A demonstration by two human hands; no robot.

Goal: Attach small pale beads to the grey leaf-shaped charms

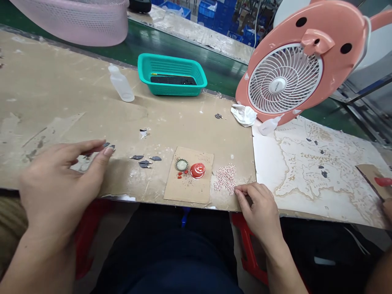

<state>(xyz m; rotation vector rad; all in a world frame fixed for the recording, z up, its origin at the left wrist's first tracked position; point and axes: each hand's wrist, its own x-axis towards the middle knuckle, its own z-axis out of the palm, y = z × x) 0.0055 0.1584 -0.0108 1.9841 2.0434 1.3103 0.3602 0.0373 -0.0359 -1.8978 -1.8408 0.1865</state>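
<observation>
My left hand (64, 175) is at the left by the table's front edge, thumb and forefinger closed around a small dark leaf-shaped piece (106, 144). Several similar dark leaf pieces (145, 163) lie to its right. My right hand (259, 204) pinches at the lower right edge of a pile of tiny pinkish beads (225, 179); whatever is between its fingertips is too small to make out. Between the hands, a cardboard piece (188, 192) bears a bottle cap (181, 164), a glossy red blob (197, 170) and small red bits (179, 175).
Behind are a white squeeze bottle (121, 83), a green basket (171, 87) holding a phone, and a pink basket (104, 28). A pink fan (337, 77) stands at back right near crumpled tissue (244, 115) and a map sheet (294, 171). Another person's hand (387, 208) shows at far right.
</observation>
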